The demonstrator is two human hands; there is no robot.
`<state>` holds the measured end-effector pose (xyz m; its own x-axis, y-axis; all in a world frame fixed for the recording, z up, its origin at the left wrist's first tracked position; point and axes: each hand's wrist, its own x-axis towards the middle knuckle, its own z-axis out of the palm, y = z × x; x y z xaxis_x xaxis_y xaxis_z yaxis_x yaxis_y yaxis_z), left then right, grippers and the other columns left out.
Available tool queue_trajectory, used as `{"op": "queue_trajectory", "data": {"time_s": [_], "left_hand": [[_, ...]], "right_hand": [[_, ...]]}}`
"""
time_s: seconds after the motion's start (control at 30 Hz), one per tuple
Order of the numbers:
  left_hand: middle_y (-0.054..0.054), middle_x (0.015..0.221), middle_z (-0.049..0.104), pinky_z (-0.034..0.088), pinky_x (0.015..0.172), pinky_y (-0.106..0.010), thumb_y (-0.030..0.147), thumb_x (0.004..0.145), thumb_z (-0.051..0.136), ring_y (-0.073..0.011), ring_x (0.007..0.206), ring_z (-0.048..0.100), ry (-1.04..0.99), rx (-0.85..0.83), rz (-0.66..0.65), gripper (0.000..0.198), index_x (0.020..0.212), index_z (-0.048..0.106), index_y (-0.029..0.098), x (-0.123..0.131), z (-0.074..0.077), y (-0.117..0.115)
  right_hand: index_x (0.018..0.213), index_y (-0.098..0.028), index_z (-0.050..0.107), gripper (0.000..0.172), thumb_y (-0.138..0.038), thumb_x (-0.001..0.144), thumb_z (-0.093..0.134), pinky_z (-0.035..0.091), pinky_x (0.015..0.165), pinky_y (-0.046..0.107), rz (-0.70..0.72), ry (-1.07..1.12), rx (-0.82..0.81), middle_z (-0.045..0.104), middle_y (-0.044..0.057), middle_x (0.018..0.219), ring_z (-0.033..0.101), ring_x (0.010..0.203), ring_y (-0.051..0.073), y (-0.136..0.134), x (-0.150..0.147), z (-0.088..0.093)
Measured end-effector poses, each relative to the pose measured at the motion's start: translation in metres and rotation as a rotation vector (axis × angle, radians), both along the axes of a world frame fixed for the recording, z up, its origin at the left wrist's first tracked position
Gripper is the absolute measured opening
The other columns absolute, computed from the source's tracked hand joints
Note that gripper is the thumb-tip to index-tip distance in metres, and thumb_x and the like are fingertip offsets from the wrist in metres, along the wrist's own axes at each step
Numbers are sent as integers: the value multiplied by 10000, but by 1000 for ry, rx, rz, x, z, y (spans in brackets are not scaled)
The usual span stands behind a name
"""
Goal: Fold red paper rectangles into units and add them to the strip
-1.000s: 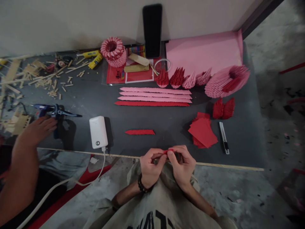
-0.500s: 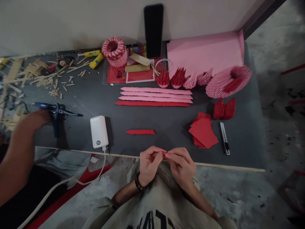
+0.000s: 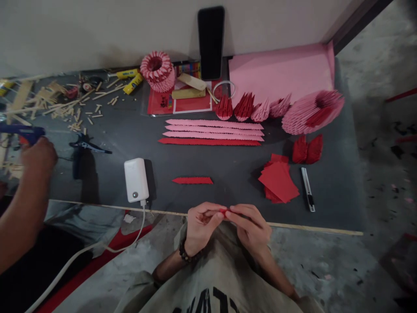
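Between my fingertips is a small piece of red paper (image 3: 223, 211), mostly covered, so its folded shape is hard to make out. My left hand (image 3: 204, 226), with a beaded bracelet at the wrist, pinches it from one side. From the other side my right hand (image 3: 250, 228) is closed on the same piece. Both hands are at the table's front edge. Just beyond them lies a short row of red folded paper pieces (image 3: 192, 180). A fanned stack of red paper slips (image 3: 279, 179) rests to the right, beside a utility knife (image 3: 308, 189).
Long pink rows (image 3: 213, 128) and a red row (image 3: 210, 141) lie mid-table. Behind stand a pink-and-red paper vase (image 3: 157, 71), a leaning phone (image 3: 211, 42) and folded-paper bundles (image 3: 244, 107). Leftward are a white power bank (image 3: 136, 180), wood scraps and a co-worker's hand (image 3: 39, 154) holding a glue gun (image 3: 24, 130).
The co-worker's hand has moved left and lifted a glue gun from beside the dark blue tool. My hands have shifted slightly, still pinching the red paper.
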<state>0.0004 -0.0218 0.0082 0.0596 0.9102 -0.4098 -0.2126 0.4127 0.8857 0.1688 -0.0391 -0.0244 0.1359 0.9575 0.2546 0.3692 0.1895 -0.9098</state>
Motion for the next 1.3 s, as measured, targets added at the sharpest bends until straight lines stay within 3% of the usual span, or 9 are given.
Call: {"op": "queue_trajectory", "data": {"time_s": [0.13, 0.23, 0.37, 0.53, 0.67, 0.73, 0.87, 1.13, 1.3], "left_hand": [[-85, 921, 845, 663, 823, -319, 395, 882, 844, -213, 870, 816, -32, 52, 88, 217, 920, 789, 188, 8, -5, 1], [-73, 920, 827, 650, 829, -314, 429, 885, 830, -199, 879, 794, 40, 133, 149, 246, 871, 768, 191, 13, -10, 0], [-44, 814, 790, 621, 704, -270, 436, 865, 841, -166, 729, 748, 308, 205, 107, 278, 976, 774, 190, 12, -11, 2], [-72, 902, 802, 644, 821, -377, 354, 927, 761, -224, 841, 759, 475, 374, -14, 139, 988, 820, 243, 5, -4, 9], [-82, 1044, 790, 663, 831, -388, 319, 883, 813, -241, 936, 761, 423, 301, -68, 241, 1122, 804, 288, 3, -1, 16], [-90, 1078, 787, 669, 821, -389, 323, 856, 839, -250, 982, 762, 392, 306, -98, 195, 1046, 813, 288, 3, -2, 18], [-65, 926, 798, 665, 722, -381, 322, 872, 803, -235, 816, 761, 363, 208, -111, 60, 897, 780, 273, 4, -3, 18], [-41, 776, 799, 645, 671, -355, 385, 820, 855, -229, 708, 755, 301, 105, -74, 183, 786, 768, 228, 8, -5, 14], [-67, 907, 837, 669, 761, -371, 364, 863, 824, -242, 804, 784, 373, 117, -181, 175, 972, 827, 225, 3, 5, 12]], "right_hand": [[1162, -320, 761, 288, -172, 919, 718, 664, 752, 342, -44, 45, -4, 808, 25, 1030, 774, 884, 182, 5, -8, 8], [1084, -269, 764, 169, -232, 924, 726, 656, 730, 340, -34, 120, -82, 810, 33, 956, 773, 837, 189, 6, -13, 11], [982, -251, 759, 64, -270, 940, 714, 614, 617, 287, -101, 169, -176, 796, 11, 839, 747, 703, 167, 7, -16, 16], [1032, -295, 764, 105, -253, 957, 703, 591, 643, 275, -68, 143, -188, 778, -4, 867, 716, 722, 150, 10, -10, 17], [1044, -295, 749, 109, -252, 980, 672, 591, 672, 283, -32, 144, -207, 758, -6, 896, 713, 755, 150, 12, -7, 15], [1049, -287, 749, 113, -252, 987, 662, 592, 678, 287, -14, 134, -205, 758, 0, 914, 713, 767, 151, 13, -6, 15], [1025, -236, 774, 124, -246, 986, 656, 593, 681, 296, 13, 112, -217, 768, 33, 916, 719, 774, 158, 16, -7, 20], [1014, -253, 838, 130, -266, 949, 726, 567, 641, 253, 68, 247, -262, 800, 45, 940, 734, 792, 152, 21, -4, 17], [1044, -278, 848, 168, -305, 982, 694, 586, 723, 267, 41, 263, -382, 806, 41, 940, 740, 813, 155, 21, -2, 16]]}}
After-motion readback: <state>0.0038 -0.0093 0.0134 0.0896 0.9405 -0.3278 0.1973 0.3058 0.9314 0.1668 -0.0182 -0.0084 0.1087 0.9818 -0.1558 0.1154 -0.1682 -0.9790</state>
